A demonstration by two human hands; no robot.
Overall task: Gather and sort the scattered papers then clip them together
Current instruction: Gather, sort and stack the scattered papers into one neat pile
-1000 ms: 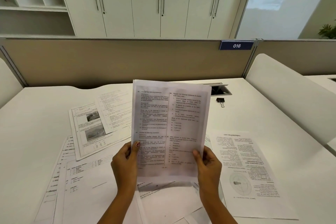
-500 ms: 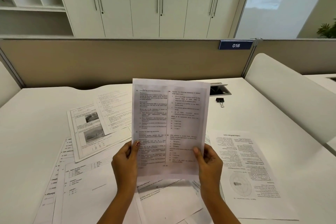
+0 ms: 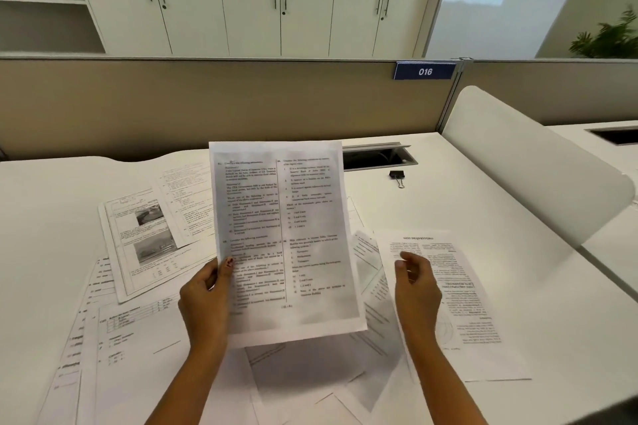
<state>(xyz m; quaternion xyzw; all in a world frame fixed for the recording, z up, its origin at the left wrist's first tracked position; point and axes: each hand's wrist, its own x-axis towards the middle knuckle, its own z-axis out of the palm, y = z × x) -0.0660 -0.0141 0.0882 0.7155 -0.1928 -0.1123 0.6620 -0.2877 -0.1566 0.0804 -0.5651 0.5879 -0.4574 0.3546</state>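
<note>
Matt paper sheet (image 3: pixel 283 235), smooth white desk (image 3: pixel 466 217)

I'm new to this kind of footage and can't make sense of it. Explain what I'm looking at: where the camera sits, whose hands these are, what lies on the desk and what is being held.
There is no machine here. A person wears a wide-angle camera on the head, looking forward and down, so you see their own two bare arms reaching into the picture from below.

The left hand pinches a printed sheet by its lower left edge and holds it up, facing the camera. The right hand is open and holds nothing; it hovers above a sheet lying upside down to the viewer.

More printed papers lie scattered and overlapping on the white desk, some with photos. A black binder clip sits apart near the back, beside a cable opening. Behind are a beige partition and white cabinets.
</note>
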